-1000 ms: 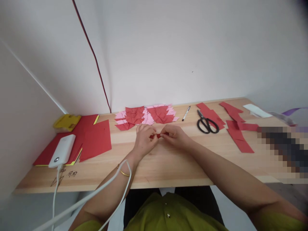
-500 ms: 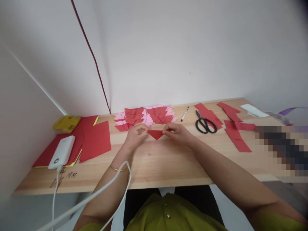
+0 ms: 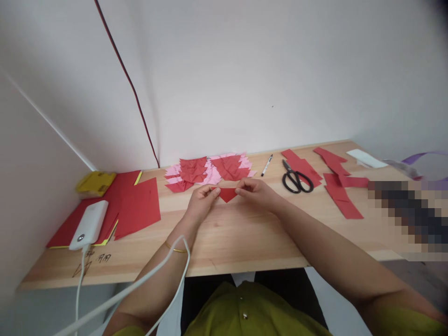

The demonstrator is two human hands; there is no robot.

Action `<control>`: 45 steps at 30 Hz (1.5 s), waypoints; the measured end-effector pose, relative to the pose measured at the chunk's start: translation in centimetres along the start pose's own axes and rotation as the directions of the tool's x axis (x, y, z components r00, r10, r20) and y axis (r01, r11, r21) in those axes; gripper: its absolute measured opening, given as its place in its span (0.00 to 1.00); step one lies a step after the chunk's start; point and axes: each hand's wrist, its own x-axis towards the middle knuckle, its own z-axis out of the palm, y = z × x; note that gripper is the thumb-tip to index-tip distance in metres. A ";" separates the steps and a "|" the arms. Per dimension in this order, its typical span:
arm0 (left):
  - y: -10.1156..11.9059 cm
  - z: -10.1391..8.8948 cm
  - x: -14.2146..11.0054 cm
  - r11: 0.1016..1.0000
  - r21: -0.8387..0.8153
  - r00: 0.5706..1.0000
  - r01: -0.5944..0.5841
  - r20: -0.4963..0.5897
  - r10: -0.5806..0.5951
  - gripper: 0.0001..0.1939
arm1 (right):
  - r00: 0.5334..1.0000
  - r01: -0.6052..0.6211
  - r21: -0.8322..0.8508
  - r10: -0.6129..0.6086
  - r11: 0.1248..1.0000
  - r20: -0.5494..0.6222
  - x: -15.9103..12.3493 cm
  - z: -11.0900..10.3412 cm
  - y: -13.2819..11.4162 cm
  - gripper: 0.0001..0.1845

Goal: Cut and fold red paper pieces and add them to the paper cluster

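Between my two hands is a small red folded paper triangle (image 3: 227,194), its point toward me and its long edge away. My left hand (image 3: 203,200) pinches the left corner between thumb and fingers. At the opposite corner my right hand (image 3: 257,192) is closed on the paper in the same kind of pinch. Just beyond my hands lie red folded paper pieces (image 3: 193,169) on top of pink folded paper pieces (image 3: 212,173), with another red stack (image 3: 231,168) to their right.
Black-handled scissors (image 3: 297,179) lie right of my hands, near red paper strips (image 3: 341,200) and a pen (image 3: 267,165). At left are red paper sheets (image 3: 138,210), a white power bank (image 3: 90,224) and a yellow packet (image 3: 96,183). A white cable (image 3: 147,277) crosses my left forearm.
My left hand has shifted slightly right along the paper triangle, so less of it shows between my hands. Both hands still pinch it. The view has moved a little.
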 end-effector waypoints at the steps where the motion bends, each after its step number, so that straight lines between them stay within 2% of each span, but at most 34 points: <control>1: 0.0 0.1 -0.1 0.999 0.042 1.000 -0.019 -0.017 0.020 0.11 | 1.000 0.024 -0.031 -0.024 0.999 -0.010 0.0 0.1 -0.1 0.10; 3: 0.0 0.3 -0.1 0.992 0.111 0.998 -0.064 -0.016 0.067 0.10 | 0.994 0.094 -0.092 -0.098 0.991 -0.042 -0.1 0.5 -0.4 0.07; 6: -0.1 0.6 -0.2 0.965 0.217 0.989 -0.149 0.053 0.140 0.10 | 0.980 0.182 -0.152 -0.191 0.971 -0.048 -0.2 1.3 -0.7 0.05; 11: 0.1 1.2 -0.5 0.935 0.274 0.971 -0.227 0.138 0.195 0.10 | 0.985 0.148 -0.179 -0.161 0.973 -0.061 -0.5 2.2 -0.9 0.03; 13: 0.1 1.1 -0.5 0.938 0.269 0.975 -0.218 0.110 0.195 0.10 | 0.986 0.132 -0.198 -0.149 0.971 -0.070 -0.5 2.0 -0.7 0.03; 17: 0.0 0.3 -0.2 0.961 0.223 0.985 -0.161 -0.024 0.170 0.09 | 0.983 0.110 -0.244 -0.141 0.963 -0.113 -0.1 0.9 -0.3 0.03; 21: -0.3 -0.7 0.3 0.993 0.073 0.987 -0.096 -0.119 0.104 0.09 | 0.975 0.042 -0.284 -0.101 0.958 -0.197 0.2 -0.4 0.2 0.03; 25: -0.7 -1.1 0.8 0.998 -0.044 0.983 -0.051 -0.179 0.042 0.10 | 0.967 -0.039 -0.207 -0.015 0.977 -0.255 0.2 -1.1 0.1 0.03; 27: -1.0 -0.9 0.7 0.998 -0.042 0.986 -0.040 -0.161 0.033 0.11 | 0.974 -0.029 -0.129 -0.001 0.991 -0.228 0.1 -0.9 -0.3 0.07; 31: -0.9 -0.4 0.4 0.999 0.013 0.994 -0.042 -0.099 0.043 0.12 | 0.996 0.047 -0.001 -0.047 0.999 -0.081 -0.1 0.1 -0.7 0.12; 36: -0.3 0.0 0.0 0.996 0.071 0.998 -0.045 -0.040 0.048 0.14 | 0.999 0.046 -0.046 -0.045 0.998 0.016 -0.1 0.8 -0.4 0.10; 39: -0.5 0.1 0.2 0.999 -0.017 0.998 -0.035 -0.049 0.035 0.15 | 0.999 0.016 -0.016 -0.015 1.000 0.042 -0.1 0.7 -0.3 0.10; 42: -0.9 0.2 0.4 0.988 -0.154 0.997 0.019 -0.072 -0.030 0.14 | 0.997 0.001 0.026 -0.003 1.000 0.072 -0.2 0.6 -0.4 0.12; 45: -0.9 0.2 0.4 0.971 -0.234 0.993 0.040 -0.096 -0.065 0.15 | 0.999 0.003 0.048 -0.005 0.999 0.051 -0.1 0.7 -0.3 0.13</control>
